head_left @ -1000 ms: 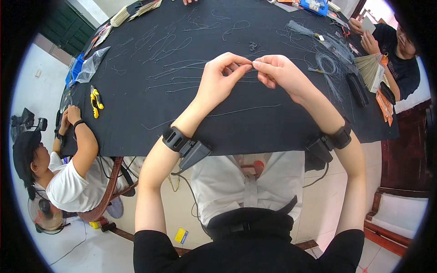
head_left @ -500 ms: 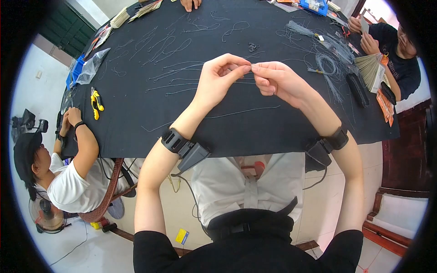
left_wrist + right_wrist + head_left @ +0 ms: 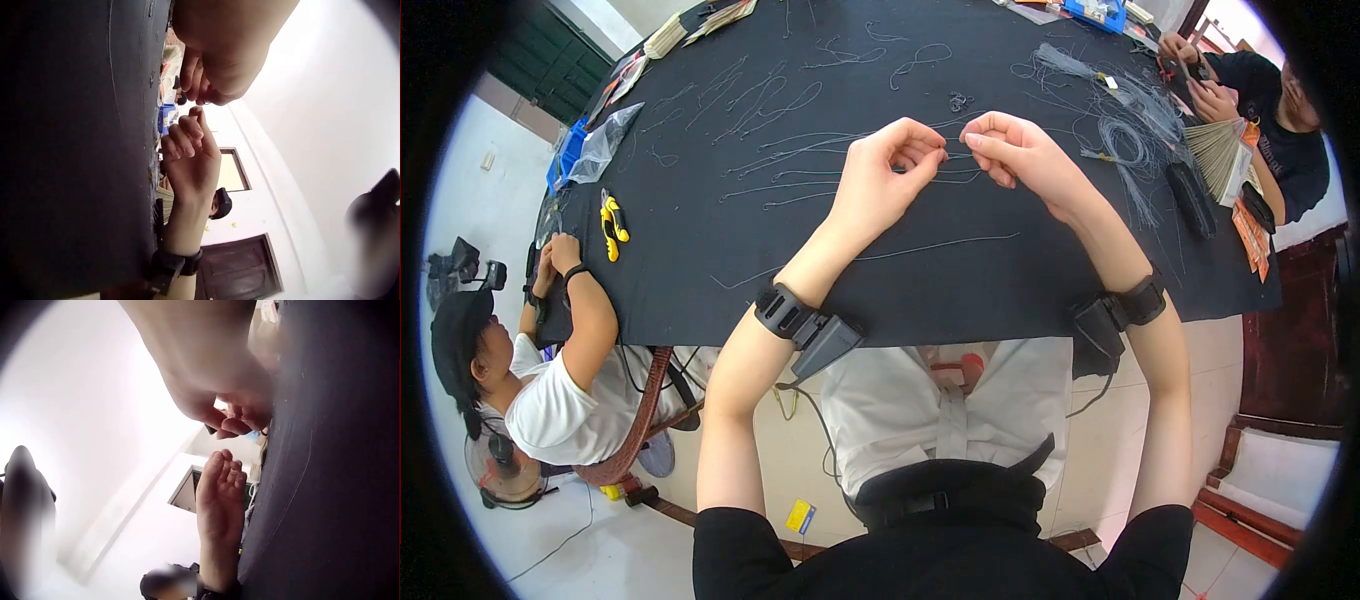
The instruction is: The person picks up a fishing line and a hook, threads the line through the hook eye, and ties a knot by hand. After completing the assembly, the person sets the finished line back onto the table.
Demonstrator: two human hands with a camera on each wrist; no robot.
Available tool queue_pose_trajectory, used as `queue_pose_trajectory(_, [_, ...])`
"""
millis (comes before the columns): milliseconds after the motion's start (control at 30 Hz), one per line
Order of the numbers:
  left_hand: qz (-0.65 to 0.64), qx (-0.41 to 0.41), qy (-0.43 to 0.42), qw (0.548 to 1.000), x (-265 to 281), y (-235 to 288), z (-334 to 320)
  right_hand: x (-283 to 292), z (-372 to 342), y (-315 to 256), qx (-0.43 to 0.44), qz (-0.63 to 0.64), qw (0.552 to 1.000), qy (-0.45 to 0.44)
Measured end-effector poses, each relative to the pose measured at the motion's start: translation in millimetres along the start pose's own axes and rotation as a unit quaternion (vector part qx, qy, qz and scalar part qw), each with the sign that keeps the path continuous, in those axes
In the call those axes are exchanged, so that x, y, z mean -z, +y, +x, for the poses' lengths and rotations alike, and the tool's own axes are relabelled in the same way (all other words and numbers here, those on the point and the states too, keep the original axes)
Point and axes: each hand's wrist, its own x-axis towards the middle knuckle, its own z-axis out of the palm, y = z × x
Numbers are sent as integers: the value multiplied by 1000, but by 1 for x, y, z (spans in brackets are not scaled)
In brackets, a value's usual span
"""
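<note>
My left hand [image 3: 888, 170] and right hand [image 3: 1022, 160] are raised over the black table, fingertips facing each other with a small gap. Thumb and forefinger of each pinch at a very thin grey cord, mostly hidden by the fingers. In the left wrist view a tiny curved bit of the cord [image 3: 205, 104] shows at my left fingertips. Below and left of the hands, several grey cords [image 3: 800, 181] with small end loops lie side by side on the cloth. One longer cord [image 3: 940, 243] lies nearer the table's front edge.
Yellow-handled pliers [image 3: 612, 226] lie at the left. Coiled bundles of grey cord [image 3: 1122, 140], a black case [image 3: 1190, 200] and a fan of cards [image 3: 1215, 155] are at the right. Looped cords [image 3: 780, 105] lie farther back. One person [image 3: 560, 390] sits left, another [image 3: 1280, 130] right.
My fingertips, meeting before, have come slightly apart, the right hand shifting a little right. Another person's hand at the far edge came into view and is now gone. The person at right has lowered their hands.
</note>
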Motion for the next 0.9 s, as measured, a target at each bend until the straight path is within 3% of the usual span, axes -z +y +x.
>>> queue_pose_trajectory(233, [34, 21, -36, 999, 0, 3, -2, -8, 0, 7, 65, -101, 992, -42])
queue_pose_trajectory(367, [28, 28, -54, 998, -1, 4, -2, -8, -1, 8, 66, -129, 989, -19])
queue_pose_trajectory(500, [-41, 67, -46, 996, -4, 0, -1, -5, -2, 9, 71, -115, 991, -13])
queue_pose_trajectory(767, [-55, 99, -91, 989, -1, -2, 0, -5, -6, 4, 62, -91, 994, 9])
queue_pose_trajectory(867, [-45, 104, -83, 990, 1, 0, -1, 2, -9, 5, 86, -191, 977, 41])
queue_pose_trajectory(900, [-43, 107, -78, 990, 2, 1, -1, 5, -12, 0, 79, -229, 970, 0])
